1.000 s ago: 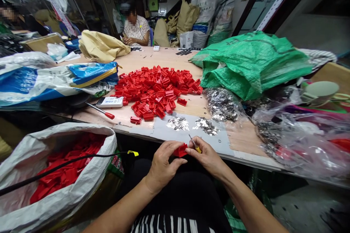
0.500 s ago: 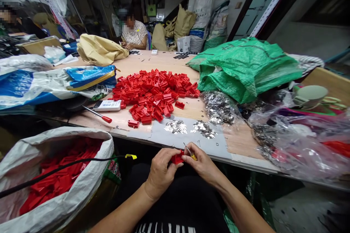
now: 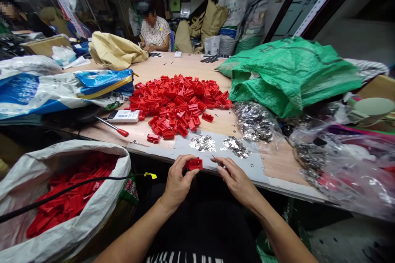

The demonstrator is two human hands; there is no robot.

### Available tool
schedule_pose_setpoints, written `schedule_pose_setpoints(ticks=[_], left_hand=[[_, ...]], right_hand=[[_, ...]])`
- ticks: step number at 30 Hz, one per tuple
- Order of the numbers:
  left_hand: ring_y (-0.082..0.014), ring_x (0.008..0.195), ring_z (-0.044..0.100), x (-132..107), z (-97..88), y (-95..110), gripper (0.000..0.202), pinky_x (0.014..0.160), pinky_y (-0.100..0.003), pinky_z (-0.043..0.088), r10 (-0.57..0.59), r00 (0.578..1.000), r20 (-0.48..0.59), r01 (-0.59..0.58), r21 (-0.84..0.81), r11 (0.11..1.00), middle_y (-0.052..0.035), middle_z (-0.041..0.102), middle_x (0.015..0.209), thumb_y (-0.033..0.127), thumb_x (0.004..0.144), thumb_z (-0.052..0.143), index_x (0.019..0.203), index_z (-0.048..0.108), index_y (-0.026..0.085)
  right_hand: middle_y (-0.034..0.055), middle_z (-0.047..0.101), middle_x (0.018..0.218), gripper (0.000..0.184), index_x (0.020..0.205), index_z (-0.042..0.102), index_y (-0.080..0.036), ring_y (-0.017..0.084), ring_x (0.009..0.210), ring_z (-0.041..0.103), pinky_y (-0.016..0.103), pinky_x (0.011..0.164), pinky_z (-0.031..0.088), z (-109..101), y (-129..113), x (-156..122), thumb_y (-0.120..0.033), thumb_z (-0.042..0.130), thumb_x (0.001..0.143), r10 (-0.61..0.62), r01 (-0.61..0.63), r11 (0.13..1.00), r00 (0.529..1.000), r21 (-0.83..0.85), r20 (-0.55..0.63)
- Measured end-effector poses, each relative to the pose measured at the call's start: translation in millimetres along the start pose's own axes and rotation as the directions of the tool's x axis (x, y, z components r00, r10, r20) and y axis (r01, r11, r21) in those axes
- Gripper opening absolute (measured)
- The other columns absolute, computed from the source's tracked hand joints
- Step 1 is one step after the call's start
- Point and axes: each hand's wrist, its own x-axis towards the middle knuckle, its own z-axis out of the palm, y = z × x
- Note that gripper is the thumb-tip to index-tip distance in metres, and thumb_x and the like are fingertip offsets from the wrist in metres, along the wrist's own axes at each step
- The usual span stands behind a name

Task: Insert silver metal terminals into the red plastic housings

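Observation:
My left hand [image 3: 177,181] is closed on a small red plastic part [image 3: 194,164], pinched between thumb and fingers at the table's near edge. My right hand [image 3: 236,180] is a little to its right, fingers curled round a thin screwdriver [image 3: 216,160] whose metal tip sticks out toward two small heaps of shiny metal clips [image 3: 219,143] on a grey sheet. A big pile of the same red parts [image 3: 179,100] lies in the middle of the wooden table [image 3: 182,68].
A white sack [image 3: 61,197] with red parts stands at my lower left, a black cable across it. A red-handled screwdriver [image 3: 112,125] and a white remote [image 3: 123,116] lie left of the pile. Green sack [image 3: 286,74] and plastic bags fill the right. Another person sits at the far end.
My hands have come apart. The left lifted the red part up and left; the right drew the screwdriver away to the right.

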Motion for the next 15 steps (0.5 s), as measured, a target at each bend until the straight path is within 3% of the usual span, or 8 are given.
schedule_pose_setpoints(ticks=[7, 15], left_hand=[[-0.0186, 0.099, 0.059, 5.2, -2.1, -0.7, 0.029, 0.089, -0.033, 0.046, 0.049, 0.999, 0.014, -0.050, 0.079, 0.996, -0.0045, 0.063, 0.104, 0.015, 0.082, 0.060, 0.110, 0.059, 0.023], [-0.0202, 0.098, 0.062, 5.2, -1.4, -13.5, 0.037, 0.090, -0.036, 0.048, -0.024, 1.000, 0.009, 0.024, 0.061, 0.998, -0.0065, 0.063, 0.108, 0.018, 0.080, 0.061, 0.116, 0.052, 0.022]], right_hand=[[0.0083, 0.063, 0.104, 0.024, 0.106, 0.058, -0.022, 0.022, 0.091, 0.060, 0.036, 0.082, 0.047, -5.3, 3.2, 11.3, -0.032, 0.044, 0.088, -0.016, -0.006, 0.978, 0.994, -0.209, -0.106], [0.0076, 0.062, 0.098, 0.017, 0.096, 0.057, -0.021, 0.022, 0.090, 0.058, 0.036, 0.079, 0.046, -6.0, 11.4, 25.1, -0.030, 0.044, 0.088, -0.017, -0.033, 0.947, 0.989, -0.320, -0.150]])
